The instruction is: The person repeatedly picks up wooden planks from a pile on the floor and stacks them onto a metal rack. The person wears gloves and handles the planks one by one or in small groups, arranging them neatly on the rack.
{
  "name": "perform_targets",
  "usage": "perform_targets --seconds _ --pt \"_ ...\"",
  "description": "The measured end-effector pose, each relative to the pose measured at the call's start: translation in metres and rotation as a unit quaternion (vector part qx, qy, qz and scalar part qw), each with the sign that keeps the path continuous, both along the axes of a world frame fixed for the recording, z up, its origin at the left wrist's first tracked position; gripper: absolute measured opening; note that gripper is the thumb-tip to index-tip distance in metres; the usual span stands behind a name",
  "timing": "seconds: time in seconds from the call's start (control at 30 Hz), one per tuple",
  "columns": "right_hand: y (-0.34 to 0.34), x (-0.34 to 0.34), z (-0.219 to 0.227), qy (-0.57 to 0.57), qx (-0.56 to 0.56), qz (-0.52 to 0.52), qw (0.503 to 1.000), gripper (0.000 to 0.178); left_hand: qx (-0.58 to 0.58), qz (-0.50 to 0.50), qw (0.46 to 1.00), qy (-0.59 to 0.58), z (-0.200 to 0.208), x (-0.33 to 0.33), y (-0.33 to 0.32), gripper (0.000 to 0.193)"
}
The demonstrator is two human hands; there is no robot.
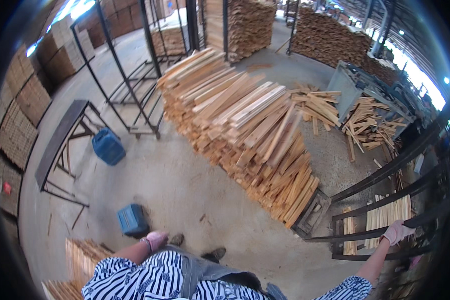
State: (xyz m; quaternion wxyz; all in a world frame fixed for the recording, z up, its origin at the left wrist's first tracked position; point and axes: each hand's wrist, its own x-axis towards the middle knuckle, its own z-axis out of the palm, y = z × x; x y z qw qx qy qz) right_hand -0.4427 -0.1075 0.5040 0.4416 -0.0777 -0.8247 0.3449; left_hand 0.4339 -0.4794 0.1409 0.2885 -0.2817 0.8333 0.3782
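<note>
My right hand (397, 232), in a pale pink glove, is closed round a dark metal bar (370, 234) of a rack at the right. Between the rack's bars lie pale wooden slats (385, 220). In a matching glove, my left hand (157, 241) is bent in front of my waist, near a blue plastic jerrycan (130, 220) on the floor. Its fingers are too small and turned away to make out, and nothing shows in it. Ahead of me stretches a long, high stack of wooden slats (235, 125), with several loose ones lying across its top.
A second blue jerrycan (108, 146) stands beside a narrow dark bench (60, 137) at the left. Loose slats (370, 122) lie heaped by a grey-green machine (352, 82). Behind is an upright metal frame (125, 75). More stacked wood (82, 257) sits at my left side.
</note>
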Motion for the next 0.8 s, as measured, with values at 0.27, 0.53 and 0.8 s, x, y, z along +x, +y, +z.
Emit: perform_targets --seconds 0.27,0.53,0.8 --pt "0.001 0.043 -0.015 0.110 0.041 -0.004 0.993 0.069 -0.138 0.134 0.975 0.112 0.000 0.038 0.037 0.018" --pt "-0.006 0.096 0.007 -0.142 -0.032 -0.012 0.989 0.073 0.346 0.599 0.701 0.175 -0.006 0.036 0.008 0.018" --pt "0.005 0.178 -0.208 -0.392 0.247 0.221 0.858 0.067 0.293 0.567 0.755 0.150 -0.028 0.026 -0.062 0.017"
